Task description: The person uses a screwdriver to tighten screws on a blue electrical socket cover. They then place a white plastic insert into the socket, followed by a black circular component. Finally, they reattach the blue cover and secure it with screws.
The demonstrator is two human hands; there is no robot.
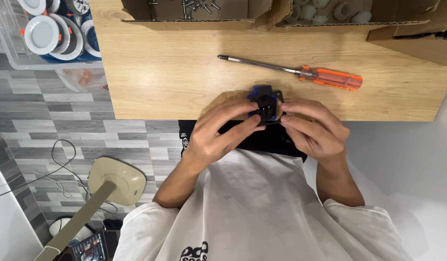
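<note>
Both hands meet at the near edge of the light wooden surface (185, 77), holding a small black and blue plastic socket part (265, 103) between them. The left hand (218, 133) has its grip clamped on the part's left side, thumb and fingers pressed against it. The right hand (314, 129) closes its grip on the right side, fingertips touching the part. An orange-handled screwdriver with a long metal shaft (301, 73) lies just beyond the hands, apart from them. Along the far edge sit an open cardboard box of screws (194, 10) and another of pale plastic rings (349, 12).
</note>
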